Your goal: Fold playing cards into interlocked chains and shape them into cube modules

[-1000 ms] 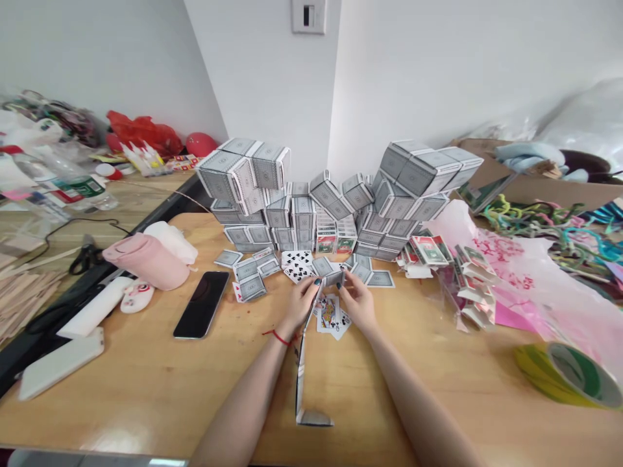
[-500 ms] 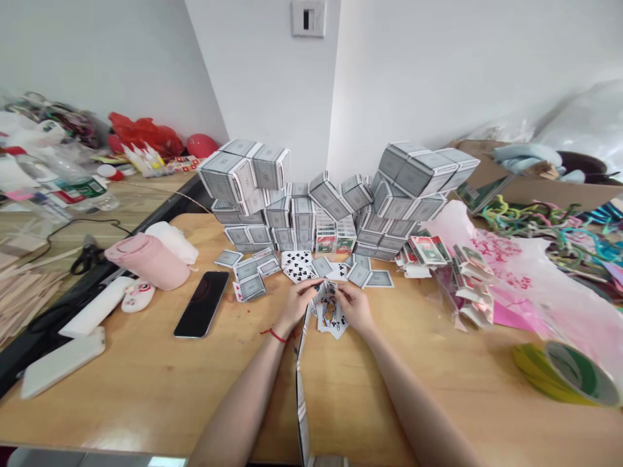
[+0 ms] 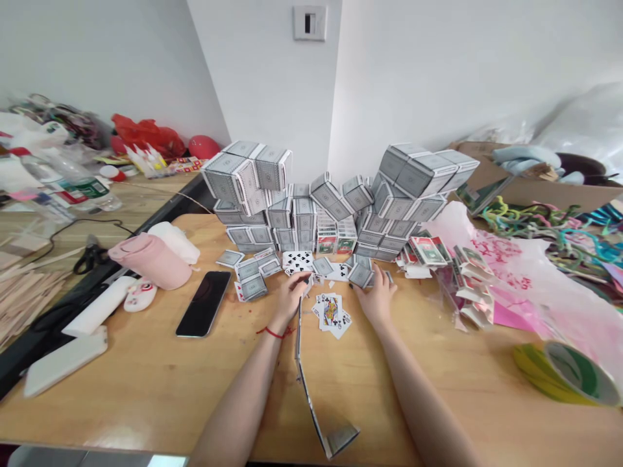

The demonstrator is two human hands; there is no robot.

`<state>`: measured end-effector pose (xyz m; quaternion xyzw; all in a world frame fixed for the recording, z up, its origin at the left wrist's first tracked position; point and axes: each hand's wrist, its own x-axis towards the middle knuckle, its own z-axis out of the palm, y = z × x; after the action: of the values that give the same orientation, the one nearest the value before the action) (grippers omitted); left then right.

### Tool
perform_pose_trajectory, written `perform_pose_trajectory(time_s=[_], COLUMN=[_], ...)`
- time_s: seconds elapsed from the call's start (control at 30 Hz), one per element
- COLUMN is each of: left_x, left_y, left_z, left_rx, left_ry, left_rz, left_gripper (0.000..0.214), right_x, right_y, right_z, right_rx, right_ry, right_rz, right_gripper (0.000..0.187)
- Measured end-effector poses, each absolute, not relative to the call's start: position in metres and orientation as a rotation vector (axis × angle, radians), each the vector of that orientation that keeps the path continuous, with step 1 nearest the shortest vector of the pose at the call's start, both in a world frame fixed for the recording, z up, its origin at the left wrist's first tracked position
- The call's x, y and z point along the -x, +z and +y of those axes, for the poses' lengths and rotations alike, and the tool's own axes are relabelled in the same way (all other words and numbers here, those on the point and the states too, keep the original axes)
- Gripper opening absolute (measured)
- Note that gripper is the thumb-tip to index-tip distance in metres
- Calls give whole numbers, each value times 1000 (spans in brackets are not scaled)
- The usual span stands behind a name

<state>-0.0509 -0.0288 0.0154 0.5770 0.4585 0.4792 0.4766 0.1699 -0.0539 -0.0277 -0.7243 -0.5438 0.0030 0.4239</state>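
Pale walls are meeting in a corner behind a cluttered wooden worktop (image 3: 146,389). Against that corner, well beyond the fingers, a heap of card cubes (image 3: 302,207) folded from grey-backed playing cards is standing. The person's left hand (image 3: 288,299) is pinching the far end of a strip of joined cards (image 3: 298,353), its fingers drawn narrow. From the fingertips this strip is running back toward the person on its edge, then bending and ending in a folded flap that is resting on the worktop near the front rim. Holding it by the far end seems to be what is making the strip stand on edge rather than flop flat. The right hand (image 3: 377,299) is lying palm down with its fingers spread and gripping nothing. Its fingertips are touching loose grey-backed cards (image 3: 363,275) scattered just in front of the cubes, a scatter that looks placed within easy reach. Between the two hands, just nearer than the fingers, a small fan of face-up cards (image 3: 331,310) is lying flat. Left of the left fingers a dark phone (image 3: 203,303) is lying screen up, and farther left a pink roll (image 3: 148,259) is lying on its side. Well to the right of the right fingers, a pink plastic bag (image 3: 511,272) and a yellow-green tape roll (image 3: 569,373) are sitting apart from the cards.
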Motion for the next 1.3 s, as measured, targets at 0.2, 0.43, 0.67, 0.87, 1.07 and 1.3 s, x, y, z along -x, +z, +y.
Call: perform_pose_trajectory(time_s=[0.2, 0.43, 0.67, 0.87, 1.07, 1.3], left_x=[50, 50, 51, 50, 51, 52], left_y=[13, 8, 1, 3, 4, 2], left_z=[-29, -28, -26, -27, -28, -27], left_rx=[-1262, -1307, -1280, -1245, -1227, -1240], left_ry=[1107, 1116, 1149, 1180, 1172, 1164], left_rz=[1082, 1092, 1076, 1075, 1085, 1090], left_gripper=[32, 31, 32, 31, 32, 33], right_x=[-177, -158, -136, -135, -136, -136], right_y=[-29, -23, -26, -26, -27, -27], right_z=[-53, -55, -59, -60, -61, -61], right_rx=[1792, 1389, 1282, 1309, 1312, 1308], right_ry=[42, 664, 901, 882, 832, 906], right_rz=[-1321, -1102, -1106, -1088, -1081, -1099], right_gripper=[51, 29, 27, 27, 23, 25])
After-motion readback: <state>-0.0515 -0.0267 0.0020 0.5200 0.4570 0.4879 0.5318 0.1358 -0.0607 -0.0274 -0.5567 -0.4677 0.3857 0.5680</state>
